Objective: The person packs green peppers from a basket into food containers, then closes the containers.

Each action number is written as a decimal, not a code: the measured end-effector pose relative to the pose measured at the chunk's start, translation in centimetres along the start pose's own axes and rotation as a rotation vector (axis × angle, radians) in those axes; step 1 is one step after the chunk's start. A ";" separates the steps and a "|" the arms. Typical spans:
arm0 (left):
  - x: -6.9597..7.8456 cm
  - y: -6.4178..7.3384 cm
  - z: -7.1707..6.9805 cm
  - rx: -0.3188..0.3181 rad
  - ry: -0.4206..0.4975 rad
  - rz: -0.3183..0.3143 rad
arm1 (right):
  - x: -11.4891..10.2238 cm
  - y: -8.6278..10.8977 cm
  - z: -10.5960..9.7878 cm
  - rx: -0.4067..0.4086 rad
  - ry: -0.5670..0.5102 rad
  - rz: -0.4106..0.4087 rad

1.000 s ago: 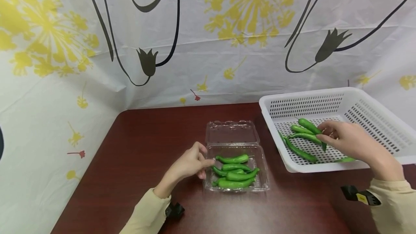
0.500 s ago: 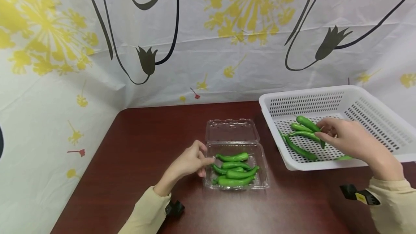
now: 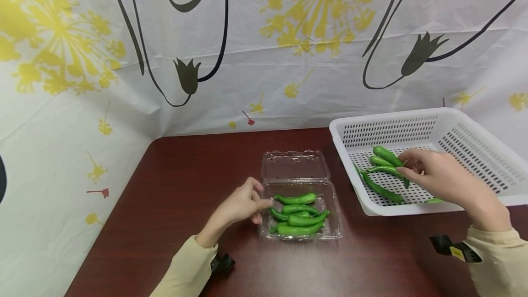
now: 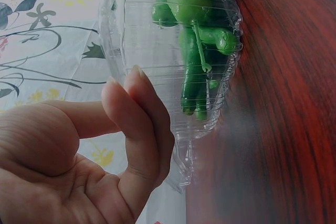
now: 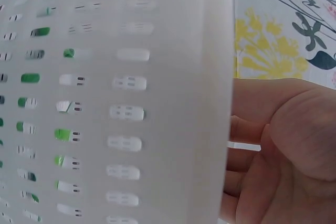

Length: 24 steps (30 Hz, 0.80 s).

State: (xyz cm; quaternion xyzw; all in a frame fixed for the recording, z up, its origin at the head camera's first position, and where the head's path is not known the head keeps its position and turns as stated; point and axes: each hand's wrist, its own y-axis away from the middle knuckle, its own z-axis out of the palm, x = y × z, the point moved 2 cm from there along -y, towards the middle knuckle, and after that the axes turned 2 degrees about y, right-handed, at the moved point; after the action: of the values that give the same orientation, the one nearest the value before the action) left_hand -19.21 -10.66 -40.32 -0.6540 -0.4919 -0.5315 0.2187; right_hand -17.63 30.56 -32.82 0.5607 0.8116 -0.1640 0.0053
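Observation:
In the head view, my right hand (image 3: 443,178) is inside the white plastic basket (image 3: 340,136), fingers and thumb pinching a long green pepper (image 3: 387,155) above the others. Several more green peppers (image 3: 381,189) lie on the basket floor. My left hand (image 3: 243,203) is at the left rim of a clear plastic clamshell box (image 3: 335,212), thumb over the rim and fingers curled outside. Several green peppers (image 3: 303,220) lie in that box, also seen through its wall in the left wrist view. From the right wrist, the basket wall (image 5: 178,103) hides my fingertips and the pepper.
The box's clear lid (image 3: 294,166) is folded back toward the far side. Both containers stand on a dark red wooden table (image 3: 198,168). A white cloth with printed flowers (image 3: 243,17) hangs behind the table and at its left.
My right hand has shifted slightly left inside the basket, carrying the pinched pepper along with it. My left hand stays at the rim of the clear box.

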 end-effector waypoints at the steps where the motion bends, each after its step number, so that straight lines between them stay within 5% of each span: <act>1: 0.0 0.0 0.0 0.000 -0.002 0.001 | -0.1 0.0 0.0 0.008 0.000 -0.008; 24: 0.0 0.0 0.1 0.002 0.008 0.008 | -2.0 0.0 -0.1 0.065 -0.001 -0.059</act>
State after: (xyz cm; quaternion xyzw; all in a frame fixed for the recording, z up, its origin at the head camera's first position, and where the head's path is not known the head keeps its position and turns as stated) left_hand -19.17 -10.59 -40.34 -0.6534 -0.4890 -0.5331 0.2233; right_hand -16.86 28.76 -32.32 0.5365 0.8218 -0.1908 -0.0174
